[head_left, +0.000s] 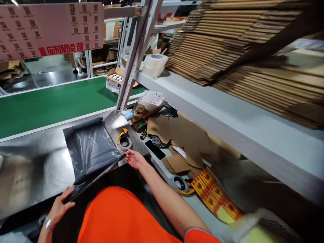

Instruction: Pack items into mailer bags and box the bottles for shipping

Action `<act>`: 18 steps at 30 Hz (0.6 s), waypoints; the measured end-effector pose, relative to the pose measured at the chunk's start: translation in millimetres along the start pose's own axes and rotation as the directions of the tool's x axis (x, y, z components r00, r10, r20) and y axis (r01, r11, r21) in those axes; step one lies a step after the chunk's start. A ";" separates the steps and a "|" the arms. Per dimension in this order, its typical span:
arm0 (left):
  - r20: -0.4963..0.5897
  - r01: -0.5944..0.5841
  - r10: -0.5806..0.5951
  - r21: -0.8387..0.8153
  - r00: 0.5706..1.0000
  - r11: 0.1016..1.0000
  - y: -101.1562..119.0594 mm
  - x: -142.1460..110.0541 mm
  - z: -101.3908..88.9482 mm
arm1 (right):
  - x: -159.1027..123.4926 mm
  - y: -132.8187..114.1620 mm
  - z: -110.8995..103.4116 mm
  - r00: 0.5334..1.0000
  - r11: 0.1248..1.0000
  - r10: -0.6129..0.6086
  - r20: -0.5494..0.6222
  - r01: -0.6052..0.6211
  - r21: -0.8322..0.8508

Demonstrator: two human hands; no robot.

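A black plastic bag (92, 148) lies flat on the steel table (37, 158), its far end still rolled. My left hand (59, 206) is closed on the bag's near left corner at the table edge. At the near right corner, the fingertips of my right hand (134, 158) pinch the bag's edge. A tape dispenser with a yellow handle (124, 141) sits just beyond my right hand. My orange shirt fills the bottom of the view.
A green conveyor belt (50, 101) runs behind the table. On the right, a grey shelf (215, 111) carries stacks of flat cardboard (253, 44) and a tape roll (155, 64). Below it lie cardboard scraps, a phone (155, 149), another tape roll (180, 184) and red-yellow packaging (215, 197). A dark blurred shape crosses the cardboard.
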State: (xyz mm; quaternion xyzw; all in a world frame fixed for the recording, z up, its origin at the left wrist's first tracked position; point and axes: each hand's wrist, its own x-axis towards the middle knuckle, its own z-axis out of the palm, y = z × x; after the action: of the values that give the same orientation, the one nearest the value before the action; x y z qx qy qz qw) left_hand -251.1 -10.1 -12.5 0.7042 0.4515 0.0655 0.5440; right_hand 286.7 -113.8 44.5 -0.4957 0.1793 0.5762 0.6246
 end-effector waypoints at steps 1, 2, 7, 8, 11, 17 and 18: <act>-0.012 -0.006 0.006 0.015 1.000 1.000 -0.6 -1.5 1.8 | -1.0 -0.5 -0.2 1.000 1.000 0.008 -0.010 -0.008 0.000; -0.011 -0.015 0.015 0.031 1.000 0.999 -0.3 -2.1 2.4 | -2.4 -1.2 -0.2 1.000 1.000 0.015 -0.020 -0.015 0.001; 0.062 -0.031 0.033 -0.032 0.998 0.999 2.5 -0.7 -9.4 | -8.2 -4.0 1.5 0.999 0.999 0.034 -0.035 -0.034 0.003; 0.042 -0.041 0.046 -0.108 0.998 0.993 -0.9 -1.4 -12.9 | -8.3 -4.4 2.1 0.999 0.999 0.037 -0.036 -0.037 0.005; -0.133 -0.093 0.071 -0.170 0.989 0.981 -25.0 -7.4 -16.5 | -6.8 -4.9 4.3 0.999 0.999 0.039 -0.038 -0.038 0.017; -0.355 -0.152 0.339 0.461 0.871 0.874 -81.8 -19.6 35.9 | -3.4 -5.1 6.0 0.998 0.999 0.021 -0.055 -0.018 0.047; -0.348 -0.181 0.397 0.516 0.849 0.838 -82.7 -18.7 48.7 | -3.1 -5.2 5.8 0.998 0.999 0.019 -0.060 -0.016 0.051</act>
State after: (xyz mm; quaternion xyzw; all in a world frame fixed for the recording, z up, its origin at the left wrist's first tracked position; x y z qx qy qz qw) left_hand -280.2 -57.7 -92.7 0.8411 0.4503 0.1971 0.2257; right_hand 288.4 -109.9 51.7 -0.4954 0.2165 0.5617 0.6262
